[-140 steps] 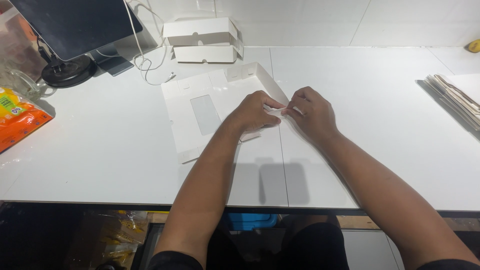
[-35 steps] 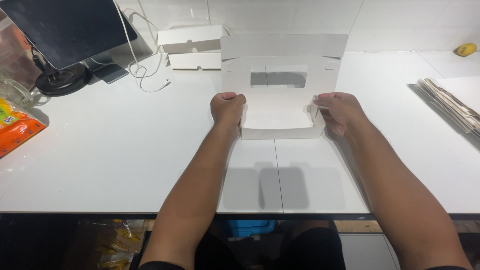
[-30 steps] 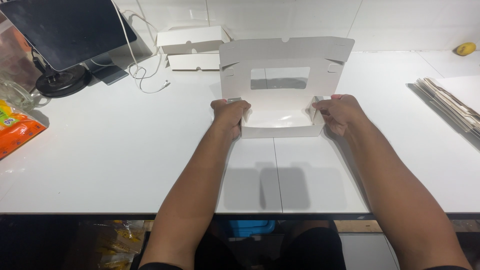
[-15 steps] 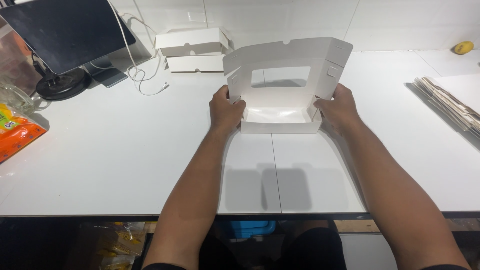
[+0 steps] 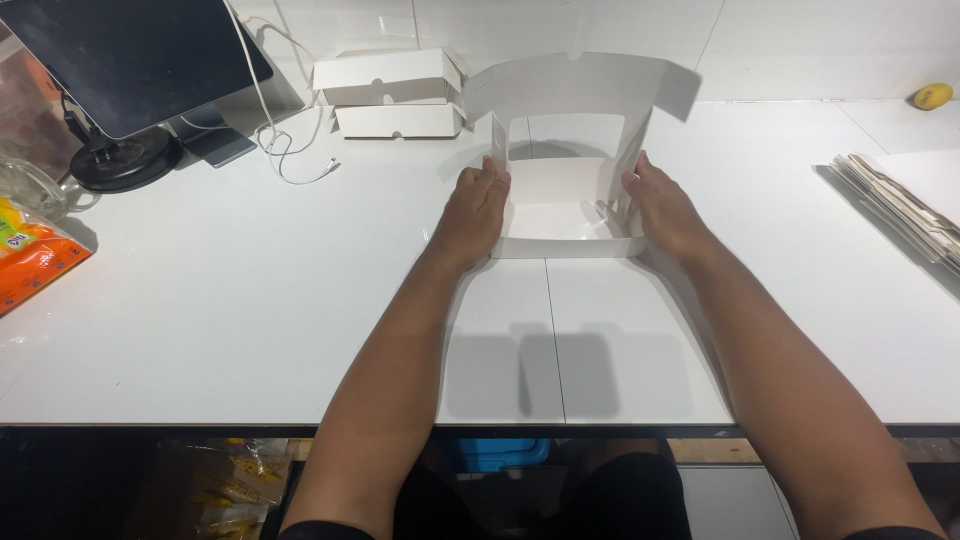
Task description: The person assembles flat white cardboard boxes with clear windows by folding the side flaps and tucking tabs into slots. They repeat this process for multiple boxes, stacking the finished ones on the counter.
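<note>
A white cardboard box (image 5: 565, 215) stands half-folded on the white table (image 5: 250, 290), its windowed lid raised upright at the back. My left hand (image 5: 474, 208) presses against the box's left side wall, fingers curled round its edge. On the other side my right hand (image 5: 662, 205) holds the right wall the same way. The box's low front wall faces me between the two hands.
Two finished white boxes (image 5: 392, 92) are stacked at the back, left of the lid. A dark tablet on a stand (image 5: 130, 75) with a white cable sits far left, an orange packet (image 5: 35, 255) at the left edge. Flat cardboard sheets (image 5: 900, 205) lie right; a yellow object (image 5: 932, 96) far right.
The flat cardboard sheet has been folded into a box shape. Its lid has swung up and both hands have slid to the side walls, pressing them upright.
</note>
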